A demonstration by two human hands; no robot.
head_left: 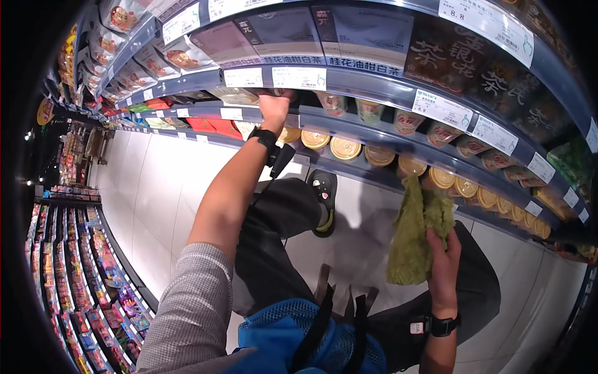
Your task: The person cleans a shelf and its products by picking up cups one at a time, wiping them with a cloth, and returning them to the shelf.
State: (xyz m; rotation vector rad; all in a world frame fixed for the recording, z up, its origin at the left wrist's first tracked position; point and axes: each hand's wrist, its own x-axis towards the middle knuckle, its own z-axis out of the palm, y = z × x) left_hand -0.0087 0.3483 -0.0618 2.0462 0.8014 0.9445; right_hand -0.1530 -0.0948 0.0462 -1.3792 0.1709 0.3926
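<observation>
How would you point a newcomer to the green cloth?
Start at the store shelf across the top, then drop to its row of gold-lidded containers. Just below that row in the picture, right of the dark shoe, the right hand holds the green cloth. It is limp, fuzzy and olive green, unlike the rigid, round-lidded containers above it.

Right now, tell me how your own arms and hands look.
The left hand and right hand wear no gloves. A grey textured sleeve stops partway down the left arm, with a black band on that wrist. A black watch-like band circles the right wrist.
</observation>
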